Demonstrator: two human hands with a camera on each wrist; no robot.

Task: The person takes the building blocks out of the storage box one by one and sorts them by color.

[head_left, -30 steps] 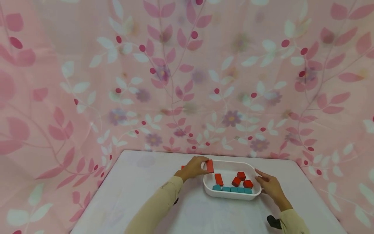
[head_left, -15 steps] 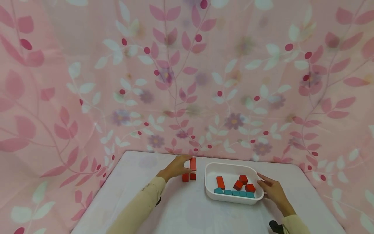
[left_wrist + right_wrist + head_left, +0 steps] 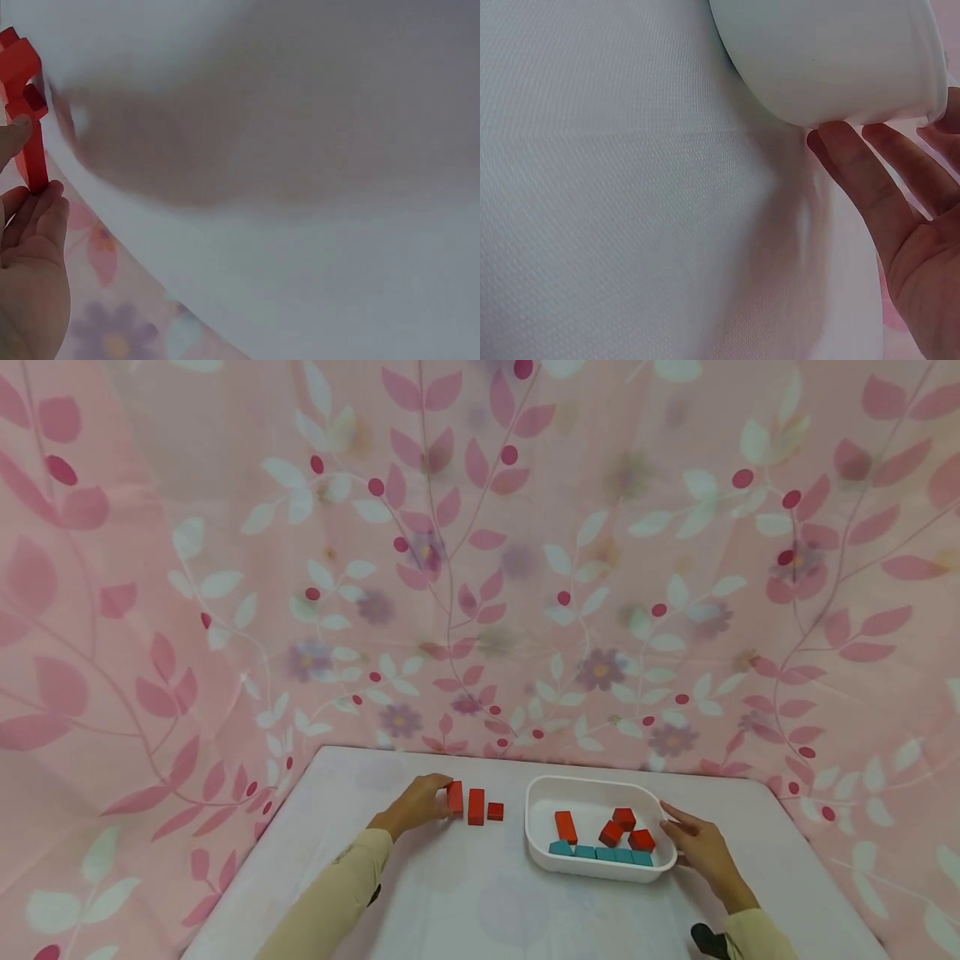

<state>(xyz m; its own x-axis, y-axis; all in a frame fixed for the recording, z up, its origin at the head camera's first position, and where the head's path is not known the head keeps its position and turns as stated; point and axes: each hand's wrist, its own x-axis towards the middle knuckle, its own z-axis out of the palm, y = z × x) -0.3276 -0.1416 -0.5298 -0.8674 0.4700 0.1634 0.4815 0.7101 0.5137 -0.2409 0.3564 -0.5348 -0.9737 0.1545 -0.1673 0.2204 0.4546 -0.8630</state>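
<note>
My left hand (image 3: 416, 802) pinches a red rectangular block (image 3: 455, 798) between thumb and fingers at the table's back left. Just right of it stands another red oblong block (image 3: 476, 807), then a small red block (image 3: 496, 812). In the left wrist view my fingers are at one end of the red block (image 3: 31, 157), with further red blocks (image 3: 19, 61) behind it. My right hand (image 3: 702, 852) holds the right end of the white tray (image 3: 592, 870); from the right wrist, fingertips (image 3: 840, 135) touch the tray's outer side (image 3: 832, 60).
Inside the tray lie a red oblong block (image 3: 566, 827), several angular red blocks (image 3: 624, 819) and a row of teal blocks (image 3: 604, 854) along the near wall. A white cloth covers the table (image 3: 495, 910). A pink floral curtain (image 3: 480, 568) hangs behind.
My left hand has carried a red block out of the tray, leftward past the two blocks on the table, and down to their left. My right hand stays at the tray's right end.
</note>
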